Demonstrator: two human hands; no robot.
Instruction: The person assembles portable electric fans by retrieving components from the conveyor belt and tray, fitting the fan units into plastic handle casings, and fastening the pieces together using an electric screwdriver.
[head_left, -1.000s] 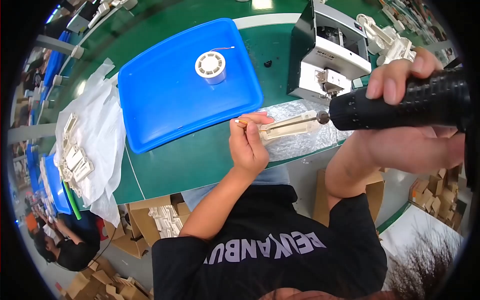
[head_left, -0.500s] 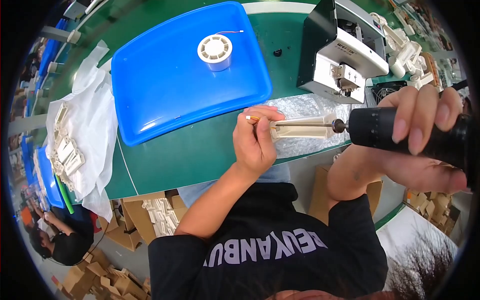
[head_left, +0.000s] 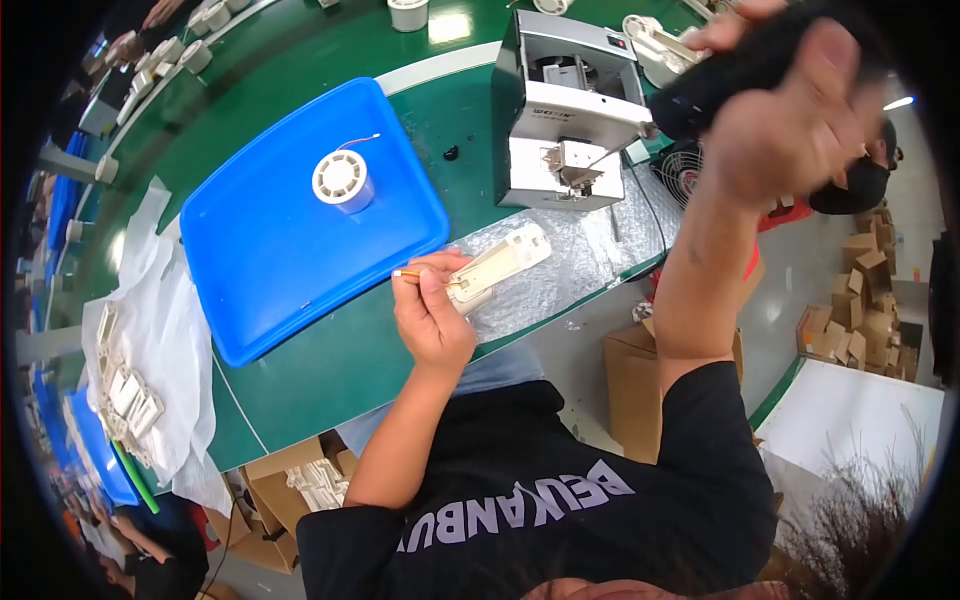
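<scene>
My left hand (head_left: 432,315) is closed on a long cream plastic housing (head_left: 503,262), held tilted over the bubble wrap. A thin wire with a small white connector (head_left: 408,274) pokes out near the thumb. My right hand (head_left: 780,145), blurred by motion, grips a black electric screwdriver (head_left: 705,90) high on the right. The driver's front end is close to the screw feeder machine (head_left: 560,115); whether its bit touches anything there I cannot make out.
A blue tray (head_left: 260,250) holds a round white vented part (head_left: 343,182) with a wire. Bubble wrap (head_left: 590,250) lies below the machine. Left, cream parts (head_left: 130,400) rest on white plastic sheeting. Cardboard boxes (head_left: 632,395) stand beneath the table edge; a person (head_left: 855,185) is at far right.
My right hand has lifted the electric screwdriver off the housing and carried it toward the screw feeder. The housing in my left hand now points more upward. The whole view has shifted.
</scene>
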